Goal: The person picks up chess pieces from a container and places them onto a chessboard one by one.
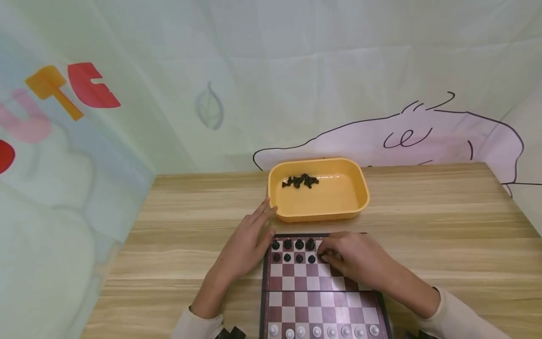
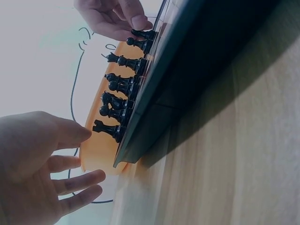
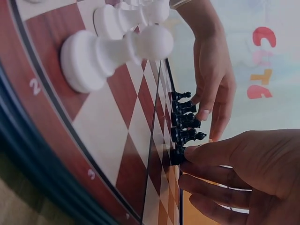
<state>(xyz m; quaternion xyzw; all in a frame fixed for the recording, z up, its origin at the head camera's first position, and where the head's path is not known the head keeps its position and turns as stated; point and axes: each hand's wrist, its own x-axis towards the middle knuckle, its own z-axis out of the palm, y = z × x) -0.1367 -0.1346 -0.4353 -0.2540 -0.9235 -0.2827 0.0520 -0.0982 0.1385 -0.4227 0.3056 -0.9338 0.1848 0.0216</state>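
- Head view: right hand (image 1: 360, 256), thumb and finger pinched on a black pawn (image 1: 322, 256), beside the fourth pawn of the near black row (image 1: 299, 258) on the chessboard (image 1: 289, 298).
- Same view: left hand (image 1: 245, 245), fingers spread and holding nothing, near the yellow tray (image 1: 322, 218) with loose black pieces (image 1: 298, 180). Best kept clear of the corner. Held pawn mostly covered by fingers; white pieces (image 1: 316, 331) at the lower edge, partly cut off.
- Left wrist view: pawn under right thumb, leaning or upright hard to tell; left thumb close to a black rook (image 2: 107, 129), contact uncertain. Advisable: centre the base, lower straight, release gently.
- Right wrist view: same pinch; pawn's top hidden behind thumb, near white pawn (image 3: 112, 56) large in front.
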